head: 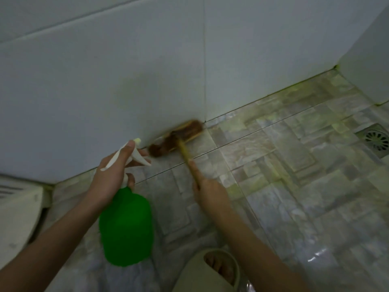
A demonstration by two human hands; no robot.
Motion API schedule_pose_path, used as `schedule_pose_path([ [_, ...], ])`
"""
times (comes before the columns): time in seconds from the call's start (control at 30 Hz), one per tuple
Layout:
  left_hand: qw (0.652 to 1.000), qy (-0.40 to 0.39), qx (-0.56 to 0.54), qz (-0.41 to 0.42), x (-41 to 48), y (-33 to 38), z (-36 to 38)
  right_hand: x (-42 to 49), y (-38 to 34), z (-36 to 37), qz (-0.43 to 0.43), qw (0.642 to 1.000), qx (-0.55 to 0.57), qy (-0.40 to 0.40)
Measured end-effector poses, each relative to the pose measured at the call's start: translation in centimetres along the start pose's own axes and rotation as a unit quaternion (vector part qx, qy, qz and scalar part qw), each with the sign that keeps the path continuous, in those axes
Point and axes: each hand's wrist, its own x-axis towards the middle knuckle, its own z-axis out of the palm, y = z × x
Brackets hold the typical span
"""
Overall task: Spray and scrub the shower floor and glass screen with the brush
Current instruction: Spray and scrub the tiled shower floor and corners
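Right hand (210,193): fingers curled round the handle of the brush (179,134), forefinger laid along it.
Brush: blurred brown head down on the shower floor (294,169), against the foot of the white wall (126,81).
Left hand (111,175): grips the neck of the green spray bottle (126,226), nozzle toward the brush.
Drain (376,141): far right, well apart from the brush.
Slipper (195,275): on a foot, beneath the right arm.

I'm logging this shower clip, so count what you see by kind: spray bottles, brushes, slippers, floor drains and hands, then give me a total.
Spray bottles: 1, the green spray bottle, gripped by the left hand
Brushes: 1, the brush, held by the right hand
Slippers: 1, the slipper
Floor drains: 1, the floor drain
Hands: 2
Total: 6
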Motion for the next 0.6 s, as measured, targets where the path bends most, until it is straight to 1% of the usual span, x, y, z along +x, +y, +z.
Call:
schedule_pose_path([
  [0.03, 1.0, 0.004, 0.016, 0.002, -0.4, -0.3, -0.7, 0.4, 0.0, 0.2, -0.02, 0.999, -0.023, -0.023],
  [0.07, 1.0, 0.011, 0.024, 0.002, -0.7, -0.7, -1.4, 0.7, 0.4, 0.1, -0.013, 0.999, -0.032, -0.033],
  [0.1, 1.0, 0.023, 0.02, 0.0, -1.0, -1.2, -2.2, 0.8, 0.8, -0.1, 0.019, 1.0, -0.018, -0.014],
  [0.17, 0.999, 0.05, -0.006, -0.009, -1.4, -2.1, -3.6, 0.5, 0.6, -0.3, 0.107, 0.991, 0.038, 0.072],
  [0.2, 0.998, 0.061, -0.019, -0.017, -1.5, -2.4, -4.2, 0.2, 0.0, 0.1, 0.124, 0.985, 0.053, 0.107],
  [0.23, 0.997, 0.071, -0.032, -0.023, -1.6, -2.5, -4.8, -0.1, -1.0, 0.7, 0.119, 0.985, 0.05, 0.113],
  [0.27, 0.995, 0.08, -0.045, -0.027, -1.7, -2.5, -5.3, -0.4, -2.1, 1.2, 0.096, 0.991, 0.038, 0.089],
  [0.3, 0.995, 0.085, -0.051, -0.027, -1.8, -2.5, -5.8, -0.6, -3.0, 1.8, 0.057, 0.997, 0.015, 0.049],
  [0.37, 0.996, 0.08, -0.043, -0.02, -2.0, -2.6, -6.3, -0.8, -3.7, 2.5, -0.01, 0.999, -0.047, -0.024],
  [0.4, 0.996, 0.081, -0.042, -0.018, -2.2, -2.7, -6.7, -0.6, -3.7, 2.7, -0.017, 0.997, -0.068, -0.04],
  [0.5, 0.993, 0.098, -0.067, -0.026, -2.5, -3.2, -7.5, -0.5, -5.0, 2.7, 0.053, 0.998, -0.044, 0.004],
  [0.53, 0.992, 0.103, -0.069, -0.032, -2.5, -3.3, -7.7, -0.6, -5.9, 2.9, 0.054, 0.998, -0.04, 0.001],
  [0.6, 0.992, 0.102, -0.068, -0.041, -2.4, -3.3, -7.7, -0.7, -7.5, 2.6, 0.023, 0.998, -0.057, -0.035],
])
